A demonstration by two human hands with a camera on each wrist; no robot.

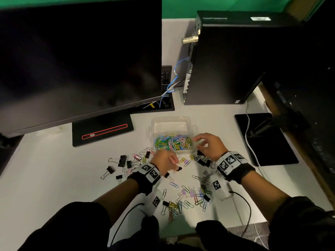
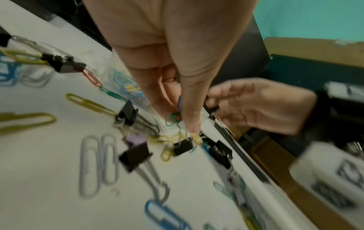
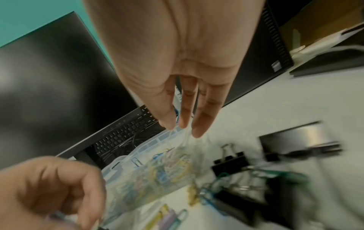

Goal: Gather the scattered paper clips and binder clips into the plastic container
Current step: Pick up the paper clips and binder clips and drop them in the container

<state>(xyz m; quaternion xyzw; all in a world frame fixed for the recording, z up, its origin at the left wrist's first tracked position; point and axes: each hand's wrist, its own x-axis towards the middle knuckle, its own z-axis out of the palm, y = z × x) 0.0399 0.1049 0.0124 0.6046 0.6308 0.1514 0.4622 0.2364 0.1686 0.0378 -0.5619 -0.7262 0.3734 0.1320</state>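
In the head view, the clear plastic container (image 1: 188,122) sat on the white desk (image 1: 54,169) at the centre of the frame, below the gap between the dark monitor (image 1: 79,57) in the upper left and the black computer case (image 1: 226,60) in the upper right. A bright heap of coloured paper clips (image 1: 172,143) filled its lower half. The right hand (image 1: 210,144) hung over the container's lower right corner; the right wrist view showed its fingers (image 3: 204,115) straight and slightly spread, pointing down at the container's rim with nothing in them. The left hand (image 1: 164,159) was just below the container's lower edge, fingers bunched; in the left wrist view its thumb and fingertips pinched a few clips (image 2: 173,119), green and orange among them, with another clip or two dangling beneath. Loose clips lay across the desk below the container: black binder clips (image 1: 122,160) to the left of the left hand, more binder clips under the right wrist, and a mixed scatter of paper clips and small binder clips (image 1: 188,196) between the forearms in the lower middle of the frame. Both wrists wore black bands with printed markers.
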